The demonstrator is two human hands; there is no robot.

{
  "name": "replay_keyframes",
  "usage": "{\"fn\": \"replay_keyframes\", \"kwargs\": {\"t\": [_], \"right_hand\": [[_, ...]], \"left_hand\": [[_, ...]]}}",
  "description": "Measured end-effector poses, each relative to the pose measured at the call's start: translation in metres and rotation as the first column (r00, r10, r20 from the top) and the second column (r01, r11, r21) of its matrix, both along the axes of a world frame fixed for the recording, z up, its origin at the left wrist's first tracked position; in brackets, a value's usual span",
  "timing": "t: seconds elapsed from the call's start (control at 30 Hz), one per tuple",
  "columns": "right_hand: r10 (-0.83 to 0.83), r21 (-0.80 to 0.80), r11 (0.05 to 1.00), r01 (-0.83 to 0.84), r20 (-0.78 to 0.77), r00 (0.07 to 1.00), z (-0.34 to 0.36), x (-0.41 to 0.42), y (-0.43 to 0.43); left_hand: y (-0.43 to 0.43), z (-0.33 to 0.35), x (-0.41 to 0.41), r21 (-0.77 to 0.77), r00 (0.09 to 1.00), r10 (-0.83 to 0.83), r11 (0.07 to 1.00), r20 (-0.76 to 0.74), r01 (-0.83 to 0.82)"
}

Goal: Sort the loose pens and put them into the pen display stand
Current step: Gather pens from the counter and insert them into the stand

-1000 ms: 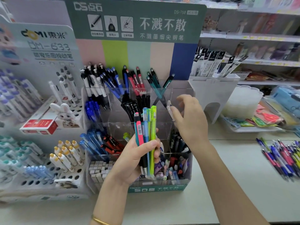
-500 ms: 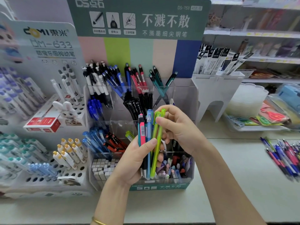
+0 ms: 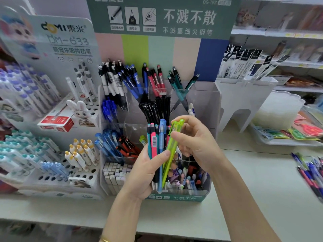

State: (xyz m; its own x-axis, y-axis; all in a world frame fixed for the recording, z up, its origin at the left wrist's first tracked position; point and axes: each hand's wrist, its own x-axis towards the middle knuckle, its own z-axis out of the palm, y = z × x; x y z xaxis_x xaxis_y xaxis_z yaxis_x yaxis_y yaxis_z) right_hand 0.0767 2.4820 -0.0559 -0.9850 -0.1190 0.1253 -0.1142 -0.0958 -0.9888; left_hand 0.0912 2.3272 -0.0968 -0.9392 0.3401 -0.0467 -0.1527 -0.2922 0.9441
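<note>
Left hand [image 3: 143, 173] rose from below, thumb and fingers curled round an upright bundle of pens [image 3: 157, 142] | right hand [image 3: 197, 145] arched in from the right, fingertips pinching the lime-green pen [image 3: 170, 151] near its top, within that bundle | both just before the clear pen display stand [image 3: 208, 98].

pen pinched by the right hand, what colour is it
Lime green; head view shows the pen pinched by the right hand, in the left hand's bundle.
</note>
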Motion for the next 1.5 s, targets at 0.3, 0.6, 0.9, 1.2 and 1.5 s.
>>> {"fn": "replay_keyframes", "kwargs": {"t": [0.3, 0.6, 0.9, 1.2, 1.5], "right_hand": [[0.020, 0.063, 0.998, -0.021, 0.009, 1.000, -0.006, 0.010, 0.000], [0.008, 0.107, 0.994, -0.008, 0.002, 1.000, -0.013, 0.019, -0.021], [-0.136, -0.024, 0.990, 0.137, 0.018, 0.991, -0.015, 0.005, -0.061], [-0.631, 0.309, 0.653, 0.692, -0.283, 0.722, -0.026, -0.001, -0.074], [-0.425, 0.785, 0.150, 0.601, -0.498, 0.756, -0.058, -0.011, -0.123]], "left_hand": [[0.005, -0.004, 0.016, -0.012, 0.996, 0.083, 0.997, 0.014, -0.082], [-0.014, -0.009, 0.031, -0.067, 0.949, 0.306, 0.951, 0.079, -0.301], [-0.072, 0.001, 0.001, -0.110, 0.873, 0.486, 0.866, -0.054, -0.488], [-0.109, -0.004, -0.025, 0.003, 0.998, 0.062, 0.998, -0.015, -0.062], [-0.121, -0.015, -0.037, 0.255, 0.945, -0.327, 0.914, -0.002, 0.317]]}}
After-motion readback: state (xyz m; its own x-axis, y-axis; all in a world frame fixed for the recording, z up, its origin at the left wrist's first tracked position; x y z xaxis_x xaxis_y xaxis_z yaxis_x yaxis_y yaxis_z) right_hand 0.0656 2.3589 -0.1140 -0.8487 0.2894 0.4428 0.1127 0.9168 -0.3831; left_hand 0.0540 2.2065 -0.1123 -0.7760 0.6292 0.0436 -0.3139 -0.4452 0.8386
